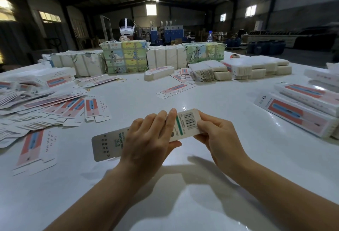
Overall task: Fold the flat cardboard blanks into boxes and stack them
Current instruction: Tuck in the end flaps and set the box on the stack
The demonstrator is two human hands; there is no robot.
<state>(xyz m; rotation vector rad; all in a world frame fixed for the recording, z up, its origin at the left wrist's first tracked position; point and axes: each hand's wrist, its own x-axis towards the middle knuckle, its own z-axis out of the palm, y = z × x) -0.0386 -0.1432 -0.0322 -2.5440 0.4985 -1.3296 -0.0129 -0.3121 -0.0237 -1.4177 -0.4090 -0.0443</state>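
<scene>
Hands work together: left hand (146, 139) grips the long grey printed cardboard blank (117, 143) mid-length, steadying it, while right hand (216, 137) pinches its barcode end, likely to fold.

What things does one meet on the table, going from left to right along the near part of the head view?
Single flat blank → left hand → box being folded, held by both hands → right hand → stack of finished boxes.
</scene>
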